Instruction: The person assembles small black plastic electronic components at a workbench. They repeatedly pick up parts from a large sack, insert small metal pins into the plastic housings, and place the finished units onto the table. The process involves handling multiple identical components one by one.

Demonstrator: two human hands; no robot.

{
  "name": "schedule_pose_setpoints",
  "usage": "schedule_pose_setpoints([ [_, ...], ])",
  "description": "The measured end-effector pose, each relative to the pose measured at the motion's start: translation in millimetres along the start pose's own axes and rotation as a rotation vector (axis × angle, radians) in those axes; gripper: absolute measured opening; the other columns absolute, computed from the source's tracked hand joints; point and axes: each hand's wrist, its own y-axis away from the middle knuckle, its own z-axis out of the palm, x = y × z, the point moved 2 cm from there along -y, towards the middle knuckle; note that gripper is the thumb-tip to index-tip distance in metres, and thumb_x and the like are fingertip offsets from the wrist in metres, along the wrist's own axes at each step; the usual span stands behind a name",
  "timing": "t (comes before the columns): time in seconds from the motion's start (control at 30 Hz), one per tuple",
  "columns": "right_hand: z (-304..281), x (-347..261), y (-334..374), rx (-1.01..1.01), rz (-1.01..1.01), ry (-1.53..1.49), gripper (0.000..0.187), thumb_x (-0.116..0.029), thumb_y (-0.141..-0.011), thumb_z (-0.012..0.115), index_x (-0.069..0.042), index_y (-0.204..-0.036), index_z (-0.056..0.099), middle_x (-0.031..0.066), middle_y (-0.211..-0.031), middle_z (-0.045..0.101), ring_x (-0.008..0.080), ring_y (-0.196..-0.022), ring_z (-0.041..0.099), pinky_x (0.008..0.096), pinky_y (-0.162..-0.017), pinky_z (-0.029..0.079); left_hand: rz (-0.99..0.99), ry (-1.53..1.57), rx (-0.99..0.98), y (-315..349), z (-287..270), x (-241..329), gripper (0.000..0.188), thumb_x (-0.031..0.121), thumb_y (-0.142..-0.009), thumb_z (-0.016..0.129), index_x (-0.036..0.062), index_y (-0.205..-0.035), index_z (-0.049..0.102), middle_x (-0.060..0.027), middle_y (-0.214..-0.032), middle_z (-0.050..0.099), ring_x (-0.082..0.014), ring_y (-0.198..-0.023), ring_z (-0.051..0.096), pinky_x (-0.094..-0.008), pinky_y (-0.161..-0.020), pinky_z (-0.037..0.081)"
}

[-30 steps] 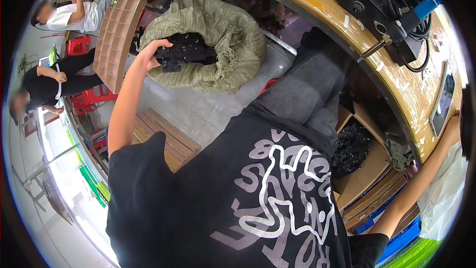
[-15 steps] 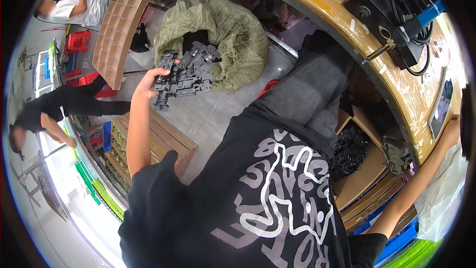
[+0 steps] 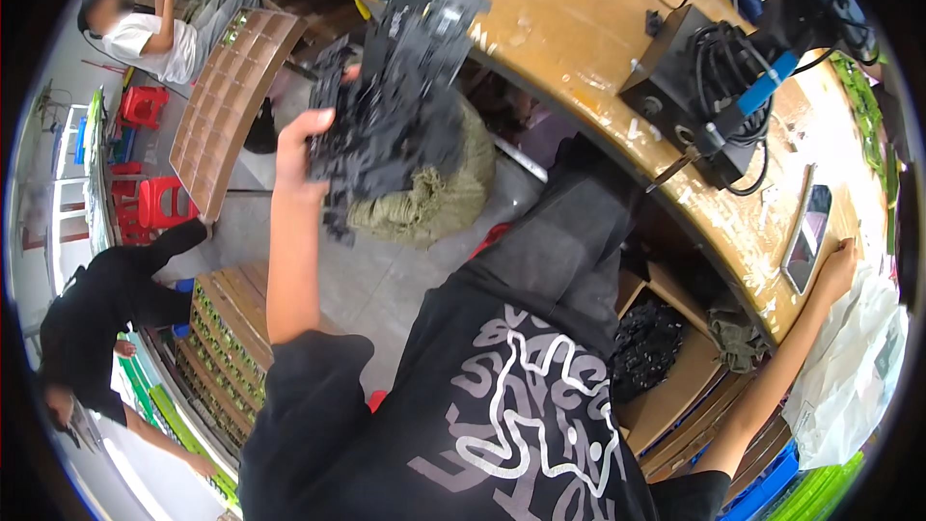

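Observation:
My left hand (image 3: 304, 145) is closed around a clump of black plastic parts (image 3: 405, 106), blurred by motion, with the thumb on its near side. The clump is up in the air at the table edge and hides much of the olive woven sack (image 3: 434, 207) standing on the floor behind it. Over on the right, my right hand (image 3: 837, 270) rests on the wooden table with its fingers curled in. Whatever they may hold does not show. A phone-like flat device (image 3: 808, 236) lies right beside that hand.
On the wooden table (image 3: 569, 0) stand a black box with coiled cable (image 3: 699, 87) and a blue-and-black screwdriver-like tool (image 3: 723, 125). Below it, a cardboard box (image 3: 694, 367) holds black parts. A compartment tray (image 3: 227, 101) stands left. Two people (image 3: 154, 39) are farther off.
My left hand has lifted the clump of black parts from over the sack's mouth up toward the table. The view has shifted, showing more tabletop. My right hand stays at the table.

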Motion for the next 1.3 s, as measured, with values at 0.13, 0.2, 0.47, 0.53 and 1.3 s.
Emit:
schedule_pose_setpoints([
  [0.13, -17.2, -12.0, 5.9, 0.048, -0.017, -0.011, 0.011, -0.009, -0.08, 0.04, -0.005, -0.082, 0.05, 0.0111, -0.083, 0.055, 0.0293, -0.08, 0.054, 0.04, -0.063, 0.043, 0.019, -0.109, -0.03, -67.7, 56.1, -4.5, 0.034, 0.014, -0.073, 0.056, 0.0009, -0.104, 0.051, -0.0071, -0.093, 0.058, -0.0172, -0.083, 0.056, -0.0306, -0.077, 0.045],
  [0.2, -24.9, -12.1, 8.2, 0.063, -0.011, -0.009, 0.01, -0.008, -0.08, 0.04, -0.005, -0.08, 0.05, 0.0109, -0.082, 0.055, 0.0291, -0.08, 0.054, 0.0397, -0.063, 0.043, 0.056, -0.157, -0.084, -101.2, 90.1, -16.2, 0.025, 0.011, -0.072, 0.06, 0.0036, -0.095, 0.053, -0.0032, -0.086, 0.059, -0.0143, -0.077, 0.057, -0.0289, -0.071, 0.046],
  [0.47, -22.2, -17.7, 7.0, 0.114, -0.033, -0.026, 0.009, -0.006, -0.078, 0.04, -0.006, -0.077, 0.049, 0.0092, -0.078, 0.054, 0.0273, -0.078, 0.053, 0.0387, -0.062, 0.043, 0.288, -0.634, 0.064, -162.9, 146.7, -41.5, 0.052, 0.032, -0.07, 0.067, -0.0021, -0.101, 0.042, -0.0071, -0.089, 0.056, -0.0143, -0.072, 0.057, -0.0312, -0.062, 0.049],
  [0.53, -18.6, -16.3, 6.4, 0.119, -0.03, -0.025, 0.009, -0.007, -0.079, 0.04, -0.007, -0.077, 0.049, 0.0095, -0.078, 0.054, 0.0274, -0.078, 0.053, 0.0392, -0.061, 0.043, 0.321, -0.808, 0.064, -172.4, 148.3, -43.1, 0.063, 0.037, -0.067, 0.069, -0.0052, -0.103, 0.039, -0.0093, -0.086, 0.055, -0.0147, -0.068, 0.058, -0.0293, -0.055, 0.049],
  [1.3, 5.6, 2.4, -4.8, -0.073, 0.002, 0.017, 0.028, -0.018, -0.082, 0.031, -0.013, -0.095, 0.055, 0.0087, -0.098, 0.057, 0.0306, -0.087, 0.054, 0.0396, -0.071, 0.042, -0.398, -1.638, 0.756, -61.4, -248.0, -166.0, 0.048, 0.023, -0.068, 0.059, -0.0024, -0.107, 0.045, -0.0269, -0.11, 0.045, -0.0412, -0.101, 0.044, -0.0428, -0.086, 0.037],
])
